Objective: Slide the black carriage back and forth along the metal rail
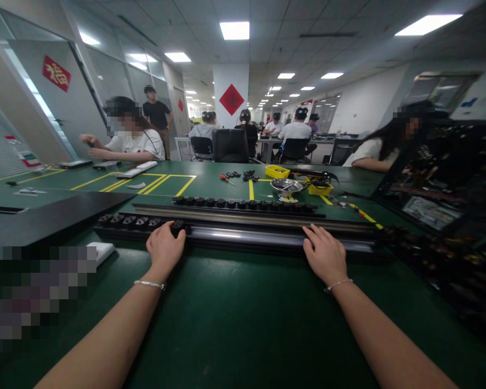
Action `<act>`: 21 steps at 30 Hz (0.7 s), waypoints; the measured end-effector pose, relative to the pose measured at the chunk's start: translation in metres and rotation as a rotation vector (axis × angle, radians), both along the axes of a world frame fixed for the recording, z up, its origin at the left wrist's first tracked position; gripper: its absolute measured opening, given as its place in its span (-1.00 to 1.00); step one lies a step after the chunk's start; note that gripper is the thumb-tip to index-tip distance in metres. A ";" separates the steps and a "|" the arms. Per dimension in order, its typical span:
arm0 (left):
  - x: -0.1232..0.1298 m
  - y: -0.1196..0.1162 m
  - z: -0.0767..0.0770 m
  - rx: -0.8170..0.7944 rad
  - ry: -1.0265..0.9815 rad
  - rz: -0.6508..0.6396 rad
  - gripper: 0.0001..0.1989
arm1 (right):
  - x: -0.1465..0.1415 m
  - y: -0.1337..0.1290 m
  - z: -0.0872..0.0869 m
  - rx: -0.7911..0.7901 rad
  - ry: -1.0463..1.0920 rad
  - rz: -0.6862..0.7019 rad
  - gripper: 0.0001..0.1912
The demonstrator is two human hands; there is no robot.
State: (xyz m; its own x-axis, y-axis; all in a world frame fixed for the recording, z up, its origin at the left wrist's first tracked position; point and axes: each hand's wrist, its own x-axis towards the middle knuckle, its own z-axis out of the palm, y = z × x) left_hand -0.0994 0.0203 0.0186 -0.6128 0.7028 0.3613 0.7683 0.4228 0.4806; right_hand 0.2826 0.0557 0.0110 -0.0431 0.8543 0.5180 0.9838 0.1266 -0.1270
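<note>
A long dark metal rail (243,235) with a shiny channel lies across the green table. Several small black parts (135,221) stand in a row at its left end. My left hand (166,248) has its thumb and fingers closed round a black part (179,226) at the end of that row. Toward the rail's right side, my right hand (326,254) rests its fingertips on the edge, with the fingers somewhat spread and nothing held. Behind the rail, a second row of black parts (243,204) sits on a narrow strip.
Past the rails are a metal bowl (286,187), yellow trays (277,172), a screwdriver (227,179) and black clips (250,175). A dark panel (65,216) lies at left, a black rack (441,189) stands at right. People sit at both sides.
</note>
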 end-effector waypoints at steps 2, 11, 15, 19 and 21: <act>0.000 0.000 0.000 -0.003 0.003 0.000 -0.53 | 0.000 0.000 0.000 0.005 0.001 0.004 -0.55; 0.002 -0.003 0.005 -0.011 -0.003 -0.044 -0.57 | -0.001 -0.001 0.003 -0.029 -0.006 0.003 -0.53; 0.002 -0.002 0.004 -0.007 -0.001 -0.033 -0.59 | 0.000 0.000 0.002 -0.014 -0.004 0.001 -0.54; 0.000 0.000 -0.002 -0.010 0.026 -0.036 -0.51 | 0.001 0.000 0.001 -0.016 -0.009 0.001 -0.53; -0.001 0.001 -0.006 -0.028 0.062 -0.058 -0.50 | 0.001 0.001 0.001 -0.011 -0.011 0.003 -0.54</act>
State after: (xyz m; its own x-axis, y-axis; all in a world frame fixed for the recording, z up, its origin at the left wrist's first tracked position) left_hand -0.1003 0.0214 0.0130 -0.5481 0.7467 0.3768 0.8197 0.3899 0.4197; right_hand 0.2838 0.0562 0.0115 -0.0513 0.8598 0.5081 0.9848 0.1280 -0.1172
